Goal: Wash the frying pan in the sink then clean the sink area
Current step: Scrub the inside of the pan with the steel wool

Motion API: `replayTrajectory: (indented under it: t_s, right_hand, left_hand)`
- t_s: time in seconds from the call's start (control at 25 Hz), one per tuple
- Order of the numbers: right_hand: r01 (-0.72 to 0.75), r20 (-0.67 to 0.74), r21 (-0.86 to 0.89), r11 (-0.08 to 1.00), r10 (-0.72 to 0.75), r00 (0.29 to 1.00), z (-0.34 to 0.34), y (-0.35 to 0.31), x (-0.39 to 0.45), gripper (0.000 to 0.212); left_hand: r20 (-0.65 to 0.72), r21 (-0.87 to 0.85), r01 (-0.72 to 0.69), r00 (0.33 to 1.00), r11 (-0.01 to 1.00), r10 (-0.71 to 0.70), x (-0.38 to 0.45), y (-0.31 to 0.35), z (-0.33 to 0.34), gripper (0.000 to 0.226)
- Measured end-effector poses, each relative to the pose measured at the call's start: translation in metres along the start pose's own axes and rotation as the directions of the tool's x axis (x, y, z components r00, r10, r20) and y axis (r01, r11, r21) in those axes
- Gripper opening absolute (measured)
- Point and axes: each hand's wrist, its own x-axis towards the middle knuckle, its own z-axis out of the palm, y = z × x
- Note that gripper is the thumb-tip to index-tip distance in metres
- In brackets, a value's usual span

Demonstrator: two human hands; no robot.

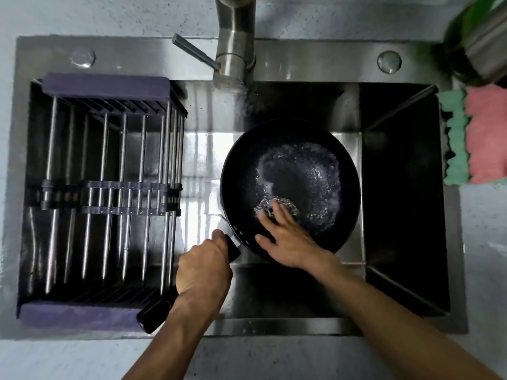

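A black frying pan [299, 160] lies in the steel sink [400, 187], with water and foam glistening on its inner surface. My left hand [204, 270] is wrapped around the pan's black handle [156, 315], which points toward the near left. My right hand [285, 237] reaches over the pan's near rim and presses a shiny steel scourer [267, 205] against the inside of the pan. The fingers partly cover the scourer.
A steel tap [234, 48] stands at the back above the sink. A wire drying rack with purple ends [109, 187] fills the sink's left half. Green and pink cloths [477, 138] lie on the counter at right, below a blurred green plant [477, 37].
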Motion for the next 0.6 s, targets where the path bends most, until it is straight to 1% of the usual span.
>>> replayTrajectory:
  t_s: [0.04,0.08,0.16,0.2,0.24,0.28,0.32,0.36,0.4,0.44,0.48,0.52,0.56,0.6]
  right_hand:
    - [0.038,-0.001,0.076,0.996,-0.038,0.999,-0.012,-0.004,0.019,0.065]
    - [-0.004,-0.022,0.144,0.99,0.008,1.0,-0.032,0.001,0.032,0.061]
    - [-0.175,-0.032,0.101,0.979,0.179,0.983,-0.049,0.022,0.026,0.058]
    - [-0.198,-0.019,0.07,0.978,0.2,0.98,-0.038,0.027,0.013,0.06]
    - [-0.142,0.014,0.034,0.989,0.142,0.99,-0.02,0.017,0.003,0.061]
    - [-0.051,0.011,0.059,0.997,0.051,0.999,-0.008,0.002,0.002,0.06]
    - [0.017,-0.042,0.115,0.993,-0.012,0.999,-0.013,-0.007,0.012,0.058]
    - [0.021,-0.1,0.145,0.989,-0.007,0.995,-0.028,-0.004,0.028,0.054]
    - [-0.071,-0.159,0.136,0.988,0.092,0.983,-0.044,0.004,0.036,0.052]
    - [-0.183,-0.178,0.127,0.975,0.204,0.963,-0.05,0.012,0.032,0.053]
    - [-0.246,-0.159,0.108,0.963,0.261,0.952,-0.046,0.018,0.022,0.055]
    - [-0.229,-0.115,0.06,0.972,0.234,0.965,-0.031,0.015,0.014,0.057]
    - [-0.154,-0.075,0.045,0.987,0.157,0.985,-0.014,0.004,0.01,0.058]
    - [-0.058,-0.065,0.075,0.996,0.063,0.996,-0.01,-0.006,0.015,0.059]
  left_hand:
    - [-0.005,0.001,0.001,1.0,1.0,-0.001,0.002,0.0,0.001,0.028]
    - [-0.012,0.002,0.002,1.0,1.0,-0.002,0.004,-0.001,0.002,0.028]
    - [-0.017,-0.001,0.001,1.0,1.0,-0.001,0.003,-0.002,0.0,0.027]
    - [-0.017,-0.011,-0.002,1.0,1.0,0.002,0.002,-0.003,-0.001,0.028]
    - [-0.016,-0.012,-0.002,1.0,1.0,0.002,0.002,-0.002,-0.003,0.028]
    - [-0.012,-0.006,-0.005,1.0,1.0,0.005,0.001,0.0,-0.002,0.028]
    - [-0.01,-0.004,-0.01,1.0,1.0,0.01,0.002,0.001,-0.001,0.028]
    - [-0.011,-0.005,-0.013,1.0,1.0,0.013,0.003,0.001,0.0,0.029]
    - [-0.014,-0.008,-0.008,1.0,1.0,0.008,0.003,0.0,0.001,0.029]
    - [-0.012,-0.008,0.0,1.0,1.0,0.0,0.002,-0.002,0.0,0.03]
    - [-0.017,-0.01,0.004,1.0,1.0,-0.004,0.003,-0.003,-0.001,0.03]
    - [-0.027,-0.01,0.001,1.0,1.0,-0.001,0.003,-0.004,-0.002,0.03]
    - [-0.035,-0.004,-0.011,0.999,1.0,0.011,0.002,-0.002,-0.002,0.029]
    - [-0.032,0.002,-0.024,0.999,1.0,0.024,0.002,0.0,-0.001,0.029]
